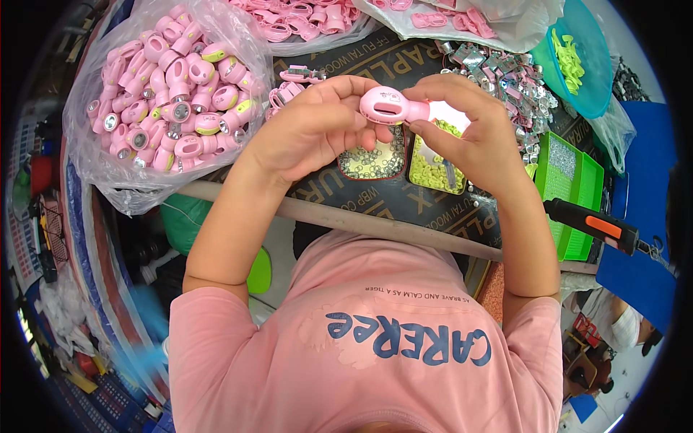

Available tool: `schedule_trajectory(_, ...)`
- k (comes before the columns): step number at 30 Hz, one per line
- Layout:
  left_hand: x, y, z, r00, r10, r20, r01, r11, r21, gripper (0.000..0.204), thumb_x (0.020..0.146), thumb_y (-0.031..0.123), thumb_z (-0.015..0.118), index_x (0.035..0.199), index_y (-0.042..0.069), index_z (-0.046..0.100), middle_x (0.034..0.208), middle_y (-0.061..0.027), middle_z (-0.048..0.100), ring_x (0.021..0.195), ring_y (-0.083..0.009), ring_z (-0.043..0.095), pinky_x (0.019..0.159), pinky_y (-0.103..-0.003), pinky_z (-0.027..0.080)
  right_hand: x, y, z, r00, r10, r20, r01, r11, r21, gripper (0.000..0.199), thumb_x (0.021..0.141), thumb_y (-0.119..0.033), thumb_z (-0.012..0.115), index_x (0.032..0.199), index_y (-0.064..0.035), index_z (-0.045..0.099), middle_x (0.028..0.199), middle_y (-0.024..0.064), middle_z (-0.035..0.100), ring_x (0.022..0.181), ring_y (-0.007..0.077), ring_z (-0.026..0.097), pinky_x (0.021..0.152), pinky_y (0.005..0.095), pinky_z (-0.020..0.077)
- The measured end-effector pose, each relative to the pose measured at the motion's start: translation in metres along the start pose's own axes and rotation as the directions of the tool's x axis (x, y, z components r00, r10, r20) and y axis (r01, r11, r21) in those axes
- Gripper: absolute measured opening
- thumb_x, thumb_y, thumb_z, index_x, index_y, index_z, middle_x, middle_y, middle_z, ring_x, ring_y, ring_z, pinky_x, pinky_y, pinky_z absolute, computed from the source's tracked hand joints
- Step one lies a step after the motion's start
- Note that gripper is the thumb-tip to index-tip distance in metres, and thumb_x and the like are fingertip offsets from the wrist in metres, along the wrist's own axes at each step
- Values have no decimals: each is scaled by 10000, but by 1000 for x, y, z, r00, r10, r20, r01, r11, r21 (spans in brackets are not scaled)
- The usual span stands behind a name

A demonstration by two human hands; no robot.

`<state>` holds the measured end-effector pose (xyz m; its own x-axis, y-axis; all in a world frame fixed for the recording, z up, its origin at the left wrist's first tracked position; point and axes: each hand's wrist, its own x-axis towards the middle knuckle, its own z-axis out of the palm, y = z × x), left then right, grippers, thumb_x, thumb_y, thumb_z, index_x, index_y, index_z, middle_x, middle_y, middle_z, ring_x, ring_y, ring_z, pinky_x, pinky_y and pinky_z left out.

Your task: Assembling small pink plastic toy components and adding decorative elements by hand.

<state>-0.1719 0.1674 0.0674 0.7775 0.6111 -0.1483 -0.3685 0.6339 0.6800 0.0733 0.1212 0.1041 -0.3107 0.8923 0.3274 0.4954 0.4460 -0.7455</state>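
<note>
A pink plastic flashlight housing (pixel 386 106) with a rounded body and a dark slot is held up above the table's front part. My left hand (pixel 309 133) has its thumb and fingers around the rounded left end. At the narrower right end, my right hand (pixel 473 133) pinches the neck between thumb and forefinger. Just below the hands stand a small tin of little metal rings or springs (pixel 373 164) and a second tin of yellow-green plastic pieces (pixel 433 175). Beyond my left hand lie several pink parts (pixel 285 94), partly covered by it.
A clear bag of pink flashlights (pixel 177 94) lies left. Pink shells (pixel 310 18) sit at the back. Right are heaped metal-and-circuit pieces (pixel 516 86), a teal bowl (pixel 595 79), a green divided tray (pixel 588 187) and a black-and-orange electric screwdriver (pixel 595 222). The table edge (pixel 339 218) runs before me.
</note>
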Motion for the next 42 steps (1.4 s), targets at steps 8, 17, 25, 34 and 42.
schedule_trajectory(8, -4, -20, 19, 947, 281, -155, -228, 929, 291, 531, 945, -23, 662, 1435, -5, 457, 1213, -157, 660, 990, -214, 709, 744, -274, 576, 3, -2, 3, 999, -17, -45, 17, 1000, -13, 294, 764, -6, 750, 1057, -11, 727, 1033, 134, 717, 959, 290, 705, 865, 360, 551)
schedule_trajectory(17, -4, -35, 13, 846, 526, -93, -432, 776, 459, 532, 977, 13, 650, 1478, 1, 471, 1312, -124, 623, 1165, -196, 639, 931, -349, 589, 2, -4, 10, 994, 7, -108, 5, 993, 118, 341, 761, 0, 784, 1097, -28, 736, 1079, 118, 726, 1006, 259, 706, 888, 360, 549)
schedule_trajectory(25, -5, -34, 15, 856, 508, -96, -459, 832, 310, 477, 987, 1, 633, 1445, -25, 502, 1324, -122, 616, 1189, -183, 619, 998, -344, 556, -2, 7, 25, 984, -82, -159, 100, 989, 107, 421, 747, -30, 842, 1157, -63, 750, 1141, 128, 734, 1067, 265, 703, 911, 365, 558)
schedule_trajectory(34, -5, -36, 19, 825, 547, -143, -492, 819, 295, 458, 996, 33, 640, 1433, -18, 514, 1293, -118, 629, 1164, -174, 627, 979, -353, 566, 2, 7, 33, 962, -173, -212, 179, 984, 10, 392, 766, -73, 844, 1143, -51, 739, 1135, 122, 743, 1031, 277, 723, 865, 360, 586)
schedule_trajectory(42, -7, -29, 21, 851, 493, -181, -433, 853, 291, 426, 1006, 27, 612, 1421, -11, 525, 1275, -132, 649, 1179, -224, 642, 1005, -390, 557, 3, 6, 36, 950, -220, -222, 218, 975, -34, 384, 771, -77, 842, 1138, -46, 735, 1123, 125, 745, 1010, 285, 726, 859, 359, 590)
